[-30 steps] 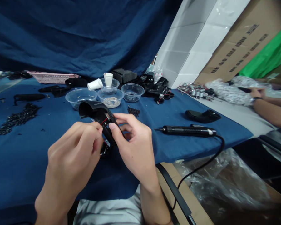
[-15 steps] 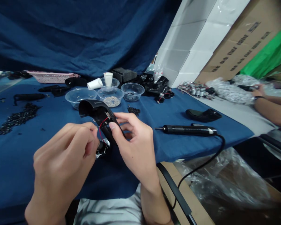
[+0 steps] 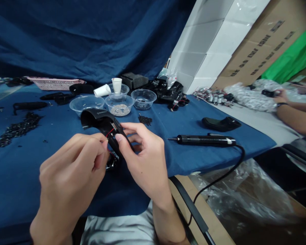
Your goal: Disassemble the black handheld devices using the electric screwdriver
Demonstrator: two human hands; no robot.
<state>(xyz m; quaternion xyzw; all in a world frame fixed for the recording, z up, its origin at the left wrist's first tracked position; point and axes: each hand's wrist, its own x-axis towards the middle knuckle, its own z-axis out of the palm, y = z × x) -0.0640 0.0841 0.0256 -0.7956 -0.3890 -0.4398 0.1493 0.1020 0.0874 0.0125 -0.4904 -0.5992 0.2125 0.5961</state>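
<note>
A curved black plastic housing (image 3: 98, 117), its hollow side facing left, is tilted over the near table edge. My right hand (image 3: 142, 153) grips its lower part, thumb on the inner side and fingers behind. Inside it runs a thin red wire (image 3: 110, 131). My left hand (image 3: 75, 170) is closed in a pinch at the wire, its fingertips against the housing's opening. Below the fingertips hangs a shiny metal-and-black part (image 3: 113, 162), mostly hidden by my left hand.
A black electric screwdriver (image 3: 206, 140) lies right, its cord over the edge; behind it is a black shell (image 3: 221, 124). Clear bowls (image 3: 143, 99), one with small metal pieces, stand behind with paper cups (image 3: 116, 85). Black screws (image 3: 145, 119) lie loose. A co-worker's arm (image 3: 295, 109) shows far right.
The housing and my right hand have shifted slightly left. My left fingertips have come closer to the housing, and less of the red wire shows.
</note>
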